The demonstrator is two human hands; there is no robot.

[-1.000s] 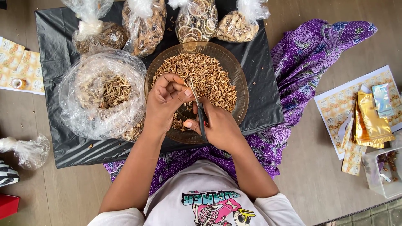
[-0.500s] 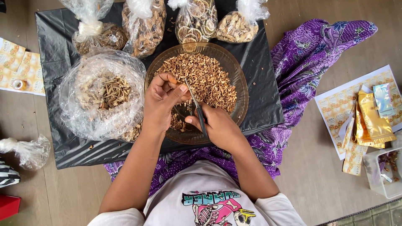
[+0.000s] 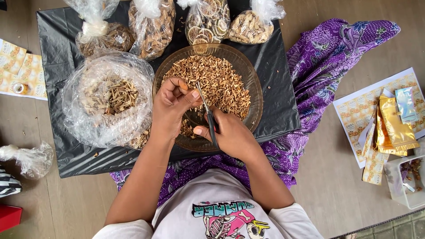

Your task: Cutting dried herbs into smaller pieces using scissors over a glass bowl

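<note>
Head camera, looking straight down: we see a person seated on the floor with both bare hands over a round brown glass bowl [image 3: 252,88] that sits on a black plastic sheet [image 3: 279,79]. The bowl is heaped with small dried, chopped brown pieces [image 3: 221,82], piled mostly toward its far side.

The left hand [image 3: 170,104] hovers over the near left part of the bowl. Its fingers are curled inward and pressed close together, thumb against fingertips, pinching something small (we cannot tell what, as the hand hides it).

The right hand [image 3: 230,135] rests at the near rim of the bowl, its fingers wrapped around the dark handles of a pair of scissors [image 3: 208,113]. The thin blades point away from the person, up toward the left thumb, and look nearly closed.

Just left of the bowl, touching it, lies a wide open clear plastic bag [image 3: 106,99] holding dried stalk-like sticks. Four tied clear bags [image 3: 150,24] of other dried goods line the far edge of the sheet. A purple patterned cloth [image 3: 336,57] spreads from under the sheet to the right. Further right, on the wooden floor, lie gold foil pouches [image 3: 394,126] on a printed label sheet [image 3: 354,110], beside a clear plastic tub [image 3: 405,181].
</note>
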